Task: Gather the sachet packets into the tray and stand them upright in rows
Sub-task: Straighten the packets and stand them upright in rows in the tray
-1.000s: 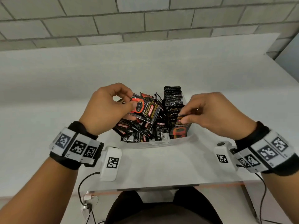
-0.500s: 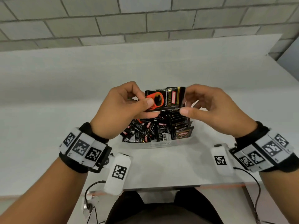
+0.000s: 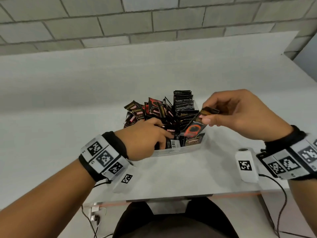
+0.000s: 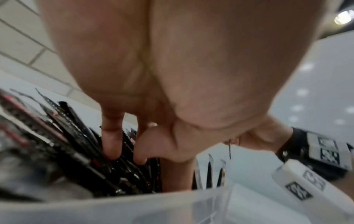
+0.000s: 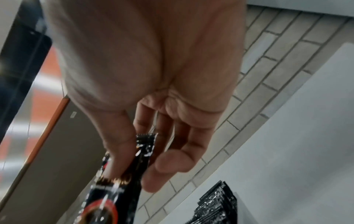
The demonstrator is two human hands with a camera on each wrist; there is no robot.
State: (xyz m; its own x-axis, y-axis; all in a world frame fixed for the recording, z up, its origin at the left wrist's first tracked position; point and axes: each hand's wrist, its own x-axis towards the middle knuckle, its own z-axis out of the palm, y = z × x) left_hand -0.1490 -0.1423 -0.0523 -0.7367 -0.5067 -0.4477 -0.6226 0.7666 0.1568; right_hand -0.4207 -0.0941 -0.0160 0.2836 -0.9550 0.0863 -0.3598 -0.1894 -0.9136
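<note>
A clear plastic tray on the white table holds black sachets. Several stand in a tight upright row on its right side, and a loose heap fills the left. My left hand reaches down into the heap. In the left wrist view its index finger and thumb pinch one sachet's serrated edge behind the tray wall. My right hand hovers over the tray's near right corner and pinches a black sachet with an orange ring by its top. The upright row lies beyond it.
The table runs back to a grey brick wall and ends on the right at a corner. Its near edge carries an orange strip. Cables hang below that edge on the left.
Half a second ago both hands held sachets raised above the tray. The left hand has let go and dropped into the heap. The right hand keeps a sachet, now tilted down over the tray's right side.
</note>
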